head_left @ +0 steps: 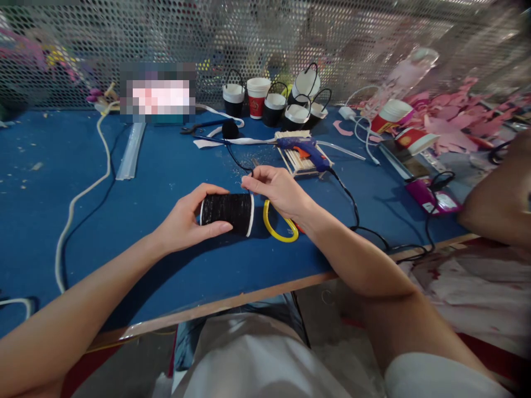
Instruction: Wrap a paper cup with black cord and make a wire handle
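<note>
Head view showed the left hand (185, 221) wrapped around a black-covered paper cup (228, 212) lying sideways just above the table (124, 221), while the right hand (277, 190) pinched a thin black cord (234, 157) at its rim. Light and easily crushed, the cup probably wanted a gentle hold round its middle.

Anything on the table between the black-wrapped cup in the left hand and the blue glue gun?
Head view: the right hand sits between the black-wrapped cup and blue glue gun, pinching a thin black cord.

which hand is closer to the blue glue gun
Right. The right hand pinches a thin black cord just in front of the glue gun; the left hand holds the black-wrapped cup, farther to its left.
</note>
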A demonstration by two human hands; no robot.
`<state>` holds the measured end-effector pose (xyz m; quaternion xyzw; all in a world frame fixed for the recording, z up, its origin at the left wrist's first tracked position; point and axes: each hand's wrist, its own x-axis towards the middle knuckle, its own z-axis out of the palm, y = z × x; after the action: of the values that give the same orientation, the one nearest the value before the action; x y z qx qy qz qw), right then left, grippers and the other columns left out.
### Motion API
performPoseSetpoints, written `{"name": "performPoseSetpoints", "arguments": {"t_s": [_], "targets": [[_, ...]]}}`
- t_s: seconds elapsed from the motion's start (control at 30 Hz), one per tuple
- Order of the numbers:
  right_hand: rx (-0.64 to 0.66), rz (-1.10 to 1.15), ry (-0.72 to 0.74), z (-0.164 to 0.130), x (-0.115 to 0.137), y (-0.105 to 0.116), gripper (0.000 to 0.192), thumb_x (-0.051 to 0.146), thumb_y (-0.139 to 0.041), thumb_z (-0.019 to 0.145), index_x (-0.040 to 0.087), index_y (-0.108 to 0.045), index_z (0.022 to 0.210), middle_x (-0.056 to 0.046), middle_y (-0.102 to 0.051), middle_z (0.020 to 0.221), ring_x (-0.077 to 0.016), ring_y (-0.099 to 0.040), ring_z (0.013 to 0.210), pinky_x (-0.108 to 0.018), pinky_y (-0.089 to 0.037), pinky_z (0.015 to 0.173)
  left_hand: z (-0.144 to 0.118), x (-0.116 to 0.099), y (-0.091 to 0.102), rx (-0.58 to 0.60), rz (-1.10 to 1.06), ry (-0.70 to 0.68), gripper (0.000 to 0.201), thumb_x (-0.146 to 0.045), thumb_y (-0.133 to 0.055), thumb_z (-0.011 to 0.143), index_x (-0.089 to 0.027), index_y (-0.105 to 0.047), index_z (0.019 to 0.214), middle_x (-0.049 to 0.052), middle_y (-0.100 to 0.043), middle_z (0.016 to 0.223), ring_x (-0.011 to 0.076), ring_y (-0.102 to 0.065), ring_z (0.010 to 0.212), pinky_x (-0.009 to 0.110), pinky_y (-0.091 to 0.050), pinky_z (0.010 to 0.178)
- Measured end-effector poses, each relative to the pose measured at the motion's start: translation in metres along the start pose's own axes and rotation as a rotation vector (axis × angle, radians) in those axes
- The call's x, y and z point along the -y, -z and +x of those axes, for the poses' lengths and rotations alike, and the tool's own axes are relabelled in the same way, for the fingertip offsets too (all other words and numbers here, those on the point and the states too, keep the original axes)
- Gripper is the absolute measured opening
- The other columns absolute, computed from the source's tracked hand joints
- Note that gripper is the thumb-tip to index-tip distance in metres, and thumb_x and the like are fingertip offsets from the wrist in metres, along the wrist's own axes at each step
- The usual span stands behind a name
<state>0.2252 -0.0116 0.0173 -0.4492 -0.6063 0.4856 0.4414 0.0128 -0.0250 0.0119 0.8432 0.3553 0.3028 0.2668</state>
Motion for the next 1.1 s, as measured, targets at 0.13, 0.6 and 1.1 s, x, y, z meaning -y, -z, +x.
{"name": "performPoseSetpoints", "arguments": {"t_s": [0.13,0.6,1.1], "targets": [[0.011,0.033,0.002,0.0000,-0.0033,-0.0009,0.037,0.049,-0.067,0.068,0.018,-0.049,0.060,0.002,-0.049,0.061,-0.0099,-0.045,0.062,-0.024,-0.035,0.058,-0.0001,0.0005,-0.0008,-0.038,0.007,-0.010,0.048,-0.047,-0.063,0.070,-0.019,-0.051,0.107,0.004,-0.060,0.097,0.0171,-0.056,0.082,0.028,-0.046,0.070],[0.099,0.318,-0.184,0.0005,0.0012,-0.0029,0.035,0.040,-0.071,0.064,0.017,-0.046,0.058,0.002,-0.055,0.068,-0.0074,-0.047,0.062,-0.023,-0.040,0.061,-0.0011,0.0059,-0.0060,-0.107,0.044,-0.153,0.053,-0.043,-0.069,0.067,-0.022,-0.047,0.111,0.007,-0.058,0.106,0.0205,-0.057,0.094,0.037,-0.046,0.083],[0.123,0.410,-0.249,0.0021,-0.0012,-0.0024,0.032,0.035,-0.074,0.062,0.016,-0.048,0.059,0.002,-0.060,0.070,-0.0069,-0.050,0.062,-0.022,-0.041,0.061,-0.0021,0.0069,-0.0082,-0.121,0.024,-0.160,0.054,-0.043,-0.069,0.067,-0.022,-0.047,0.112,0.008,-0.058,0.107,0.0211,-0.057,0.096,0.038,-0.046,0.085]]}}
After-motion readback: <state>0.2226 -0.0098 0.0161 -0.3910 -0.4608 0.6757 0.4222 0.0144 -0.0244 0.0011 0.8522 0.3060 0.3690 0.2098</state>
